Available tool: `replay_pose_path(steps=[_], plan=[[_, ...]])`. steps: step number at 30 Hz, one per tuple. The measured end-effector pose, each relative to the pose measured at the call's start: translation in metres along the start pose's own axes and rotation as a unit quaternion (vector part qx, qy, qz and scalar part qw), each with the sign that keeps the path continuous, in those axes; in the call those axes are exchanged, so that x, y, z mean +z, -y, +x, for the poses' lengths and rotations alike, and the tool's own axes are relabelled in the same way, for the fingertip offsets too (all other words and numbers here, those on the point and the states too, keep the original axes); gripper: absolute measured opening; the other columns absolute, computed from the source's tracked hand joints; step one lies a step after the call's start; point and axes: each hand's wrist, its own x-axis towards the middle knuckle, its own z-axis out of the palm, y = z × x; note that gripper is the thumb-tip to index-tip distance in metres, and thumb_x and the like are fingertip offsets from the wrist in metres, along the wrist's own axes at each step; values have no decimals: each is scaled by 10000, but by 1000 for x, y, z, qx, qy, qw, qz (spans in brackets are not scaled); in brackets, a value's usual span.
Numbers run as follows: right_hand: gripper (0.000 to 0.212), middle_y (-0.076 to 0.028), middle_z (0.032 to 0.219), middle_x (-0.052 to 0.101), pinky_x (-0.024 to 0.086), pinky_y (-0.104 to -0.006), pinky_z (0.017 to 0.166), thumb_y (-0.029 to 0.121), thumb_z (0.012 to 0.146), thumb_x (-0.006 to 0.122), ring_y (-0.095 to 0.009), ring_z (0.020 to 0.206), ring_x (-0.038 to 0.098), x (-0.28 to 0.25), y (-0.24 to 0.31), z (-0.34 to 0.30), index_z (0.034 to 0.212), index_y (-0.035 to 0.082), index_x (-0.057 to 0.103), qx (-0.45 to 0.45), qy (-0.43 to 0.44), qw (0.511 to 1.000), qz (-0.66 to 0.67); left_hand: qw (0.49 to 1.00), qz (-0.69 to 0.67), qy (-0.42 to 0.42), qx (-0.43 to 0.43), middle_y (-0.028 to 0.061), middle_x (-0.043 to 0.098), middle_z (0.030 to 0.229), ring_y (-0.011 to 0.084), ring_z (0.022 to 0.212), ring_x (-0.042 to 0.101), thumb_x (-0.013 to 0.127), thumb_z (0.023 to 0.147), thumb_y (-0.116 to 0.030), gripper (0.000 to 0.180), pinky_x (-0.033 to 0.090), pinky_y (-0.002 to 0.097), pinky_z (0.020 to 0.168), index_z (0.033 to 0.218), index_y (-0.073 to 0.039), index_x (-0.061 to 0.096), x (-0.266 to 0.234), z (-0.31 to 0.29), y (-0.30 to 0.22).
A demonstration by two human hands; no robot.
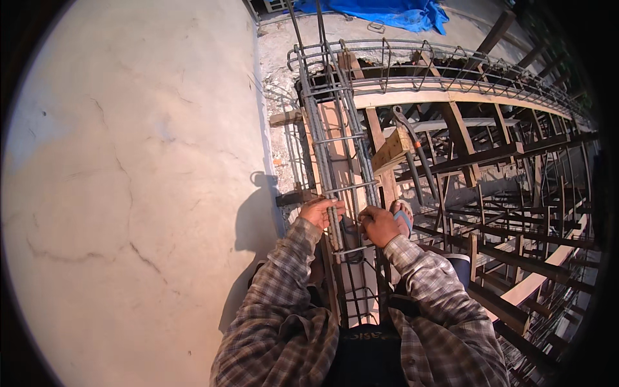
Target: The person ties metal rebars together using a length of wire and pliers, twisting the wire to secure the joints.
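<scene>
A: Is any writing showing on you?
B: Yes, pale lettering is running across the front of your dark shirt (367, 358), partly lost in the folds. Your plaid sleeves (284, 261) are framing it on both sides.
A: And the counts?
B: You are working with two bare hands at one steel rebar cage (325, 161). Three cross ties are bridging its bars most clearly: two are lying beyond your hands, one is lying nearer your body. One long-handled tool (423, 161) is hanging by one timber block (391, 151), to the right. One foot in a blue-strapped sandal is showing just past your right hand (379, 227). Farther off, one blue tarpaulin (400, 11) is lying on the ground.
A: Where is the cage sitting against your hands?
B: It is running away from you, between them. Your left hand (319, 213) is gripping its left-hand bars, fingertips showing past the steel. Your right hand is bending its fingers in at the right-hand bars; you are hiding its grip, so I cannot tell what, if anything, it is holding. A cracked wall (161, 193) is filling your left side.
</scene>
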Motion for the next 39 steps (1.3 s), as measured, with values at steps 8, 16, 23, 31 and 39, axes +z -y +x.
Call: replay_pose_path(steps=[8,16,23,31,39], plan=[[148,-113,704,639,479,-330,626,125,879,561,-200,667,633,-33,17,-4,899,4,645,-84,-36,996,2,999,5,50,-20,161,662,1111,278,1039,653,663,893,-189,347,538,415,886,1142,36,574,-8,2,-1],[192,-23,667,565,421,-262,597,135,911,550,-89,624,498,-34,3,4,992,-10,647,-58,15,986,157,999,32,35,12,171,651,1112,282,1049,643,623,919,-199,314,540,420,866,1131,30,585,-4,-3,13],[220,-149,807,703,504,-315,659,148,857,586,-213,689,661,-31,-19,1,996,33,712,-95,-123,987,38,999,43,11,15,159,661,1080,271,1009,653,611,933,-213,270,549,405,839,1113,-13,596,5,-17,16],[175,-165,782,686,542,-458,699,191,833,563,-360,760,677,-29,-3,-21,916,94,683,-94,-189,910,-356,999,26,20,-12,153,661,1052,287,1003,657,589,945,-179,271,550,416,850,1137,11,595,0,-27,27],[163,-161,730,680,551,-430,642,147,845,531,-336,723,690,4,-5,-25,872,65,668,-156,-123,886,-419,997,67,22,20,148,663,1049,249,979,662,601,929,-161,299,549,365,847,1148,41,573,-6,-17,30]])
